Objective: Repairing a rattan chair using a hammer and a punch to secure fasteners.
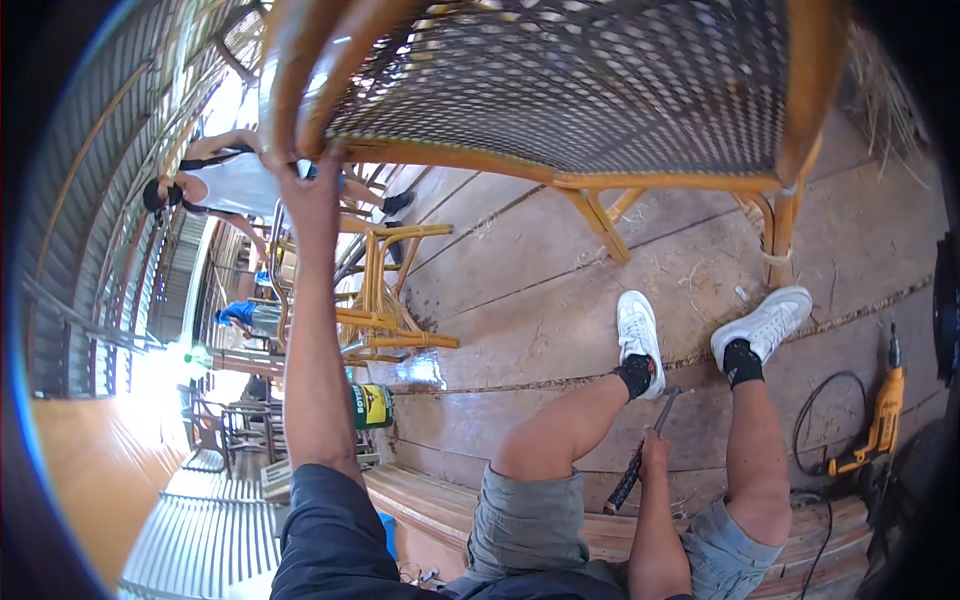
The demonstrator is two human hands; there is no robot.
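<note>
A rattan chair (560, 181) with a dark open-weave panel and glossy bamboo-coloured poles fills the top of the view. My left hand (308, 185) reaches far forward, its fingers closed round the chair's frame at the left corner of the panel. Low between my knees, my right hand (655, 452) is closed on a narrow metal-bladed tool (627, 482) with a dark wrapped handle. Its blade points up and away, toward my shoes and apart from the chair. The exact kind of blade is too small to tell.
A yellow power drill (882, 420) with a black cord lies to my right. On the left are an unfinished rattan frame (375, 290), a green tin (372, 406) and a standing person (235, 185). Fibre scraps lie on the boards (500, 360). I sit on slatted wood (430, 500).
</note>
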